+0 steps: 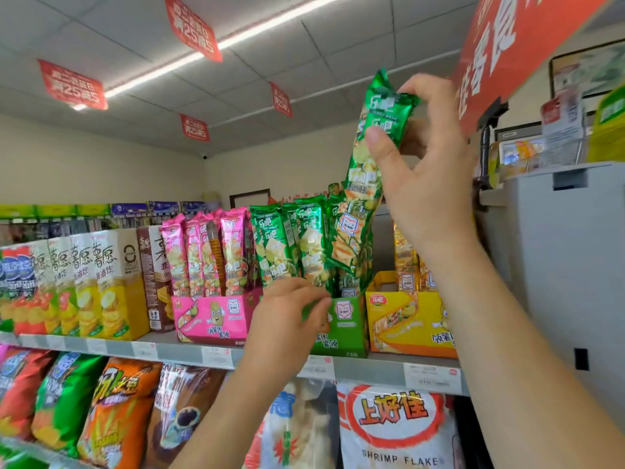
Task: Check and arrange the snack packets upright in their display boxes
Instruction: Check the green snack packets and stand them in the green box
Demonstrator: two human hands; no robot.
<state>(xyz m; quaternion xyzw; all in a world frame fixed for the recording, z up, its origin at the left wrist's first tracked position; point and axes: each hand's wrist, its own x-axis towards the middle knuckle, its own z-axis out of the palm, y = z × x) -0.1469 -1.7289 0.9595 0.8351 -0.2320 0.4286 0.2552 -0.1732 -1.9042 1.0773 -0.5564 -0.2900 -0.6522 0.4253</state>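
A green display box [345, 328] stands on the top shelf and holds several tall green snack packets [287, 245] upright. My right hand [426, 164] pinches the top of one long green packet [365, 184], raised high above the box with its lower end still among the others. My left hand [287, 319] rests against the front of the green box, its fingers curled at the base of the packets. A pink display box [213, 316] with pink packets [206, 252] stands to the left. A yellow display box [406, 323] stands to the right, partly hidden by my right arm.
Yellow and brown chip cartons [101, 282] line the shelf at the left. Below the shelf edge [169, 350] hang large snack bags, one a shrimp flakes bag [395, 431]. A red sign [514, 45] hangs above right, and a grey counter [558, 248] stands at the right.
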